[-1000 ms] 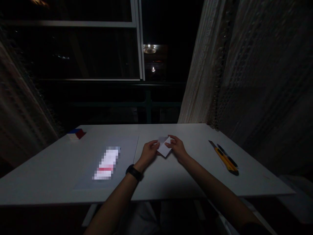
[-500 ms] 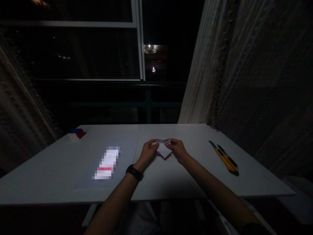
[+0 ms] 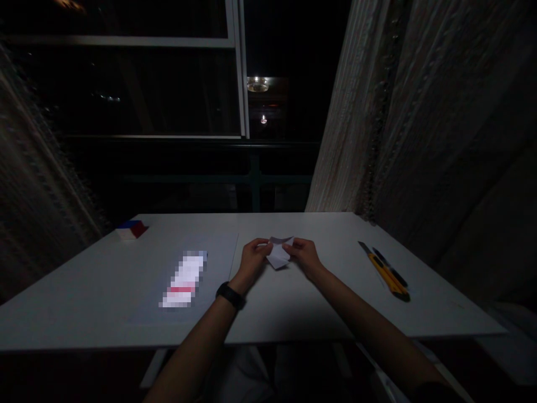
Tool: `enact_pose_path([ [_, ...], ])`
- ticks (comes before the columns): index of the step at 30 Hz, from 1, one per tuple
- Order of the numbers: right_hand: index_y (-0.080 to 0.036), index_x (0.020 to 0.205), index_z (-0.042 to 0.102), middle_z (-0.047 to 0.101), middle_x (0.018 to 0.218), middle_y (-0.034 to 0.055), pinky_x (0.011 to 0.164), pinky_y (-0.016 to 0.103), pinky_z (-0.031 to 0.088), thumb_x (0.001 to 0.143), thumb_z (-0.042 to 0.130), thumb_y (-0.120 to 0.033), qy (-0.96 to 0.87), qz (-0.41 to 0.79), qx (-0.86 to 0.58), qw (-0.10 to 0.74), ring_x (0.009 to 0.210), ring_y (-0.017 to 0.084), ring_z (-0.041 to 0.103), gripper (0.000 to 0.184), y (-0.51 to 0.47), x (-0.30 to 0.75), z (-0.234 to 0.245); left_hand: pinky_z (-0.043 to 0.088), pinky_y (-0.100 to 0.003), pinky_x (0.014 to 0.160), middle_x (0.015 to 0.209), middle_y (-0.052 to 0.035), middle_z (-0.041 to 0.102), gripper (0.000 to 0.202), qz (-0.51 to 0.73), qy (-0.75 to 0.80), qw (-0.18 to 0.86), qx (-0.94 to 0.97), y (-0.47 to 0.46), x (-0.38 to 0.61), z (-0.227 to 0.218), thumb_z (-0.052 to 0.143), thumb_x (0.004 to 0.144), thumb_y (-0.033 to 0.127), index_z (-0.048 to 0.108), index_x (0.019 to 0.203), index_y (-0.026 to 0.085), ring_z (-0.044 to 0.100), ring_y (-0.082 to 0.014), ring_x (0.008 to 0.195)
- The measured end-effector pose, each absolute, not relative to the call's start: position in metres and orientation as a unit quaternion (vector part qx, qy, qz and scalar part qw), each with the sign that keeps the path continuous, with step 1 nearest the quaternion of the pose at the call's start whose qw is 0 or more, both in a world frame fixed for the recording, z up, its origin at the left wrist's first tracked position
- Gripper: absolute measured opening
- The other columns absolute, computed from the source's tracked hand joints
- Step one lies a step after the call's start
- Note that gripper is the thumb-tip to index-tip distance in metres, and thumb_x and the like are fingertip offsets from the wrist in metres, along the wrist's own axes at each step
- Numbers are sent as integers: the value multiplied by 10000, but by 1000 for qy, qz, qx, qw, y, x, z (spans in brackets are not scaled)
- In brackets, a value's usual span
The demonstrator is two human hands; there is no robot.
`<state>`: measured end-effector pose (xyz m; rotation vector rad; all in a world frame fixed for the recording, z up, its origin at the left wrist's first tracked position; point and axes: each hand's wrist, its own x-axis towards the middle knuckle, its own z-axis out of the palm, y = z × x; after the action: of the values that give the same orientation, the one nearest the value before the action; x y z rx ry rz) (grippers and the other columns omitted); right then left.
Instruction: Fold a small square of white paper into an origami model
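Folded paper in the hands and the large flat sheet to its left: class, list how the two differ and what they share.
The folded paper is small; the flat sheet is far larger. The folded paper is creased into angled flaps; the flat sheet lies smooth. The folded paper is pinched between the left hand and the right hand; the flat sheet rests unheld on the table. Both are pale and thin.

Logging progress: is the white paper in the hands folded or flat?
Folded: the paper shows angled flaps, pinched between left hand and right hand.
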<state>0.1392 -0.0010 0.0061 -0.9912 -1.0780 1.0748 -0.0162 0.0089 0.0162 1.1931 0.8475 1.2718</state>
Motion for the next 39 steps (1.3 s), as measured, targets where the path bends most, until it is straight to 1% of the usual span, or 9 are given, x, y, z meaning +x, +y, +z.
enact_pose_path([
  [3, -156, 712, 678, 651, 647, 19, 550, 267, 435, 508, 742, -266, -497, 438, -408, 628, 581, 148, 568, 241, -2, 139, 7, 472, -262, 553, 657, -58, 642, 369, 524, 346, 595, 502, 6, -17, 18, 745, 538, 332, 608, 790, 100, 597, -157, 598],
  [7, -166, 730, 694, 666, 685, 29, 571, 269, 437, 530, 715, -251, -519, 402, -420, 627, 630, 162, 580, 217, -2, 140, 6, 504, -328, 583, 682, -68, 645, 457, 507, 326, 630, 490, 4, -18, 18, 724, 575, 336, 585, 941, 98, 605, -174, 603],
  [9, -165, 717, 699, 666, 675, 30, 561, 266, 435, 533, 700, -237, -529, 396, -424, 620, 620, 160, 579, 197, -2, 141, 6, 505, -332, 573, 660, -57, 637, 471, 506, 322, 632, 491, 4, -18, 19, 711, 589, 326, 575, 978, 98, 595, -165, 576],
  [14, -163, 703, 704, 665, 642, 26, 526, 260, 427, 528, 653, -180, -530, 395, -430, 615, 574, 150, 572, 182, -2, 139, 7, 482, -273, 539, 613, -25, 607, 374, 512, 334, 617, 496, 4, -17, 21, 689, 596, 280, 610, 918, 105, 556, -129, 545],
  [18, -159, 717, 710, 677, 667, 38, 520, 266, 434, 551, 584, -156, -537, 351, -457, 616, 587, 168, 595, 209, -1, 139, 6, 466, -240, 548, 649, -30, 596, 334, 516, 319, 635, 479, 4, -18, 23, 653, 638, 319, 628, 904, 119, 558, -124, 589],
  [23, -162, 691, 716, 689, 698, 43, 558, 265, 452, 529, 495, -107, -539, 317, -473, 621, 636, 185, 623, 279, 0, 140, 5, 452, -226, 568, 745, -53, 617, 309, 507, 328, 638, 478, 4, -19, 23, 660, 639, 360, 649, 841, 128, 579, -133, 652],
  [28, -163, 716, 716, 693, 685, 39, 512, 246, 440, 518, 463, -96, -544, 308, -481, 614, 573, 164, 602, 328, -3, 137, 7, 446, -236, 609, 757, -56, 639, 278, 507, 330, 618, 502, 5, -18, 19, 691, 618, 328, 659, 798, 119, 583, -136, 669],
  [31, -160, 726, 713, 696, 702, 41, 506, 241, 440, 516, 461, -92, -542, 304, -487, 613, 570, 159, 600, 336, -3, 136, 7, 449, -232, 586, 750, -58, 636, 284, 500, 336, 633, 487, 7, -18, 17, 686, 622, 326, 657, 812, 117, 578, -134, 660],
  [39, -178, 698, 706, 697, 739, 40, 644, 284, 479, 531, 487, -98, -561, 292, -461, 622, 716, 195, 633, 287, -6, 137, 10, 513, -361, 731, 900, -105, 630, 278, 441, 271, 727, 450, 4, -20, 19, 654, 668, 217, 631, 929, 126, 600, -201, 826],
])
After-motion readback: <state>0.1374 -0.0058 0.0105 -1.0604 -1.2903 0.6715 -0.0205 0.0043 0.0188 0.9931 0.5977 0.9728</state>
